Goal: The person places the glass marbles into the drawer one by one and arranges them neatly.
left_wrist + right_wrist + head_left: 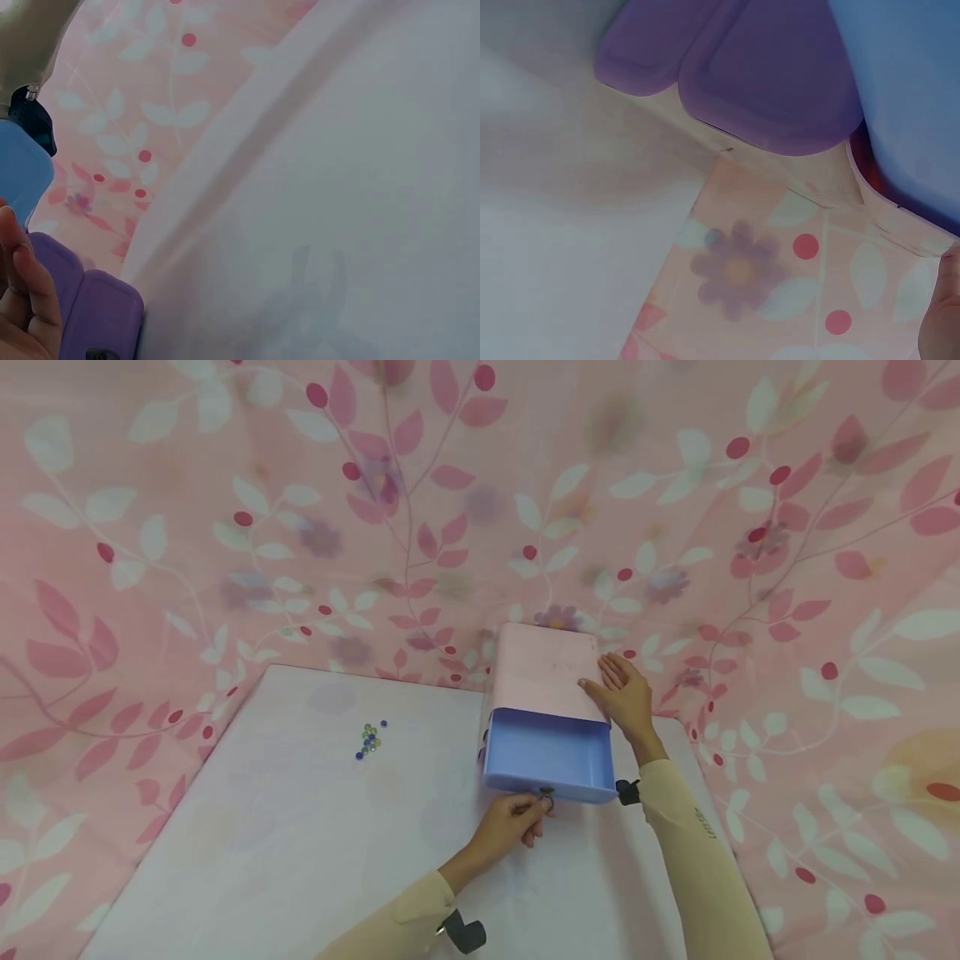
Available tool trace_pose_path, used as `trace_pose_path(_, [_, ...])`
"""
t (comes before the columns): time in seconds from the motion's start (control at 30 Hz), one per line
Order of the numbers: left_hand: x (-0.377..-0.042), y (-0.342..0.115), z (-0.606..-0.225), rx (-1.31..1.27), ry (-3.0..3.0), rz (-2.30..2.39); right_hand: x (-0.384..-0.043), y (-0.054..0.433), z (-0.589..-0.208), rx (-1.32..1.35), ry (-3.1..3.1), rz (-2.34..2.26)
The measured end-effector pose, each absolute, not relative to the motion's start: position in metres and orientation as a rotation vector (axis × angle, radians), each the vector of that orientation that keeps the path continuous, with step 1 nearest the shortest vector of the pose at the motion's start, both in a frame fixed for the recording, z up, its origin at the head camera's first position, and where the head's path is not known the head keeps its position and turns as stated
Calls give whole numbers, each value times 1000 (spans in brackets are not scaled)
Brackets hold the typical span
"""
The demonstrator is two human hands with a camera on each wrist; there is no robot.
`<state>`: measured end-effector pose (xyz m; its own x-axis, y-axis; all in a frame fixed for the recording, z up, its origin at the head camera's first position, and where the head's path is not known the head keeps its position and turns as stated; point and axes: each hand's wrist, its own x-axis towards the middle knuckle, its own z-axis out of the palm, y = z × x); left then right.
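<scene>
A small pink drawer cabinet [551,672] stands at the back right of the table, its blue top drawer [577,792] pulled out, with nothing visible inside. My left hand [510,822] pinches the dark ring-like pull [547,792] on that drawer's front. Along the cabinet's right upper edge rests my right hand [626,693], fingers extended and thumb over the top. Below the blue drawer, closed purple drawers [772,82] show in both wrist views. Only part of the left hand [30,307] appears in the left wrist view; its grip on the pull is out of frame there.
Blue and yellow-green marbles [371,739] lie clustered on the white-covered table [300,827], left of the cabinet. Pink leaf-patterned cloth [420,527] rises close behind the cabinet and along both sides of the table.
</scene>
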<state>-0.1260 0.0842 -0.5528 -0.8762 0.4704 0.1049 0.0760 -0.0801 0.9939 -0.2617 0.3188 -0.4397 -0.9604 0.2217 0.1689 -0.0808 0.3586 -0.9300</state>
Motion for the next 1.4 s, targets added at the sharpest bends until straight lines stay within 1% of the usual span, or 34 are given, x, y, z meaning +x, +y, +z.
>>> trace_pose_path(0.2, [-123,76,-563,600,1883,1981,-263,321,-441,-135,-2382,1617])
trace_pose_path(0.43, [-125,48,-584,522,1925,1845,-263,323,-440,-117,-2417,1582])
trace_pose_path(0.67, [-148,4,-596,500,2018,1775,-265,327,-441,-108,-2407,1603])
trace_pose_path(0.87, [-164,-36,-599,465,2190,1696,-265,326,-437,-112,-2452,1596])
trace_pose_path(1.13, [-183,-76,-599,410,2316,1656,-249,311,-413,-108,-2449,1636])
trace_pose_path(1.4, [-203,-117,-609,272,2485,1556,-244,308,-409,-92,-2452,1625])
